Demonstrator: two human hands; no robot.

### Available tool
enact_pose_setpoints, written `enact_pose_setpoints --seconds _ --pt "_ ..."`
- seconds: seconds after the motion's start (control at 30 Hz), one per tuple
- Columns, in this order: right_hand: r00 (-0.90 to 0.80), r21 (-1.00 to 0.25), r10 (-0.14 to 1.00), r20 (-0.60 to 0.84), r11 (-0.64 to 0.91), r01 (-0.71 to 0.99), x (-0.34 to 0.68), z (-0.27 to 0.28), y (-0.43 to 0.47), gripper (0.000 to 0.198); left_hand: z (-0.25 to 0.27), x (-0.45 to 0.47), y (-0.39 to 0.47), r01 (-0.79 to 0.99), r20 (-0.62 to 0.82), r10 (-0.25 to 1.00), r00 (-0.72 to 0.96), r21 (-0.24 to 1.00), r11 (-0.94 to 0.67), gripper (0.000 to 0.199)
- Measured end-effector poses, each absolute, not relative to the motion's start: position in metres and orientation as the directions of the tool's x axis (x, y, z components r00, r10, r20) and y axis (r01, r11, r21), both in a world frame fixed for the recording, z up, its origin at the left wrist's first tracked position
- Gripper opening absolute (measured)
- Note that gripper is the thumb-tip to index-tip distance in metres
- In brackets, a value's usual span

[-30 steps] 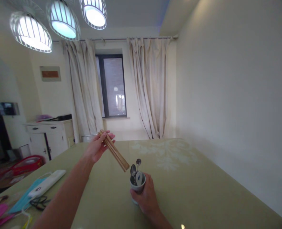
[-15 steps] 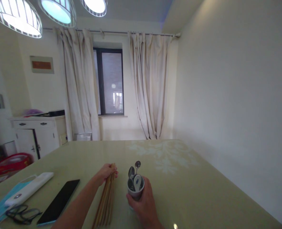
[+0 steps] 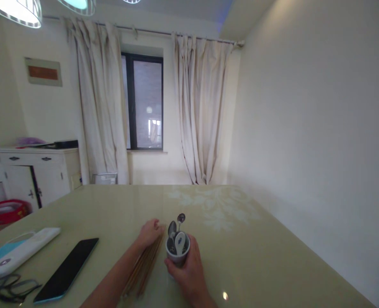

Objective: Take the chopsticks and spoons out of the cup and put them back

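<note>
My right hand (image 3: 191, 267) is wrapped round the side of a small pale cup (image 3: 178, 259). Upright in the cup stand metal spoons (image 3: 172, 228) and a white spoon (image 3: 180, 243) with a dark blue mark. To the left, a bundle of wooden chopsticks (image 3: 147, 267) slants across the tabletop, its far ends close to the cup. My left hand (image 3: 151, 233) is closed at the far end of the chopsticks, slightly blurred. Its forearm covers part of the bundle, and some of its fingers are hidden.
On the left of the green table (image 3: 256, 256) lie a black phone (image 3: 68, 267), eyeglasses (image 3: 11, 287), a white power strip-like device (image 3: 25, 250) and a blue face mask (image 3: 3, 254). A wall (image 3: 311, 128) runs along the right. A white cabinet (image 3: 50, 175) stands beyond.
The chopsticks' far ends have swung right toward the cup, and the bundle slants more. My left hand has moved slightly right with them. The view has shifted; my right hand still holds the cup.
</note>
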State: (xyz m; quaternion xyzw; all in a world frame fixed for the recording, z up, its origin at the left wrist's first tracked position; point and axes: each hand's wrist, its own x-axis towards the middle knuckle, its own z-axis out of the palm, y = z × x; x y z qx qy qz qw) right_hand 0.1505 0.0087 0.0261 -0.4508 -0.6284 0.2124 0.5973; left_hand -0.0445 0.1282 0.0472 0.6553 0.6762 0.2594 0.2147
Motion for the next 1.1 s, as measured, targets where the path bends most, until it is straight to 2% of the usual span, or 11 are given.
enact_pose_setpoints --seconds 0.1,0.27,0.37,0.53,0.83,0.97,1.1 --pt "0.118 -0.809 0.825 0.553 0.498 0.314 0.151 0.027 0.008 0.064 0.047 -0.053 0.105 0.830 0.087 0.995 -0.048 0.558 -0.008 0.072" --pt "0.131 -0.827 0.839 0.528 0.472 0.307 0.149 0.030 0.008 0.062 0.037 -0.061 0.033 0.948 0.077 0.995 -0.063 0.315 0.035 0.087" --pt "0.124 -0.837 0.848 0.515 0.467 0.284 0.147 0.034 0.008 0.060 0.033 -0.052 0.004 0.959 0.070 0.996 -0.063 0.282 0.041 0.088" --pt "0.117 -0.846 0.857 0.502 0.459 0.271 0.150 0.037 0.005 0.061 0.026 -0.045 0.006 0.910 0.205 0.976 0.071 0.387 -0.148 0.060" --pt "0.134 -0.819 0.832 0.538 0.477 0.320 0.152 0.036 0.005 0.071 0.026 -0.058 0.018 0.843 0.271 0.957 0.102 0.487 -0.227 0.051" --pt "0.113 -0.801 0.820 0.562 0.505 0.321 0.152 0.033 0.007 0.081 0.055 -0.048 0.019 0.726 0.354 0.935 0.005 0.642 -0.247 0.048" --pt "0.140 -0.814 0.825 0.547 0.487 0.316 0.157 0.032 0.006 0.085 0.091 -0.024 0.032 0.457 0.312 0.949 -0.047 0.851 -0.257 0.054"
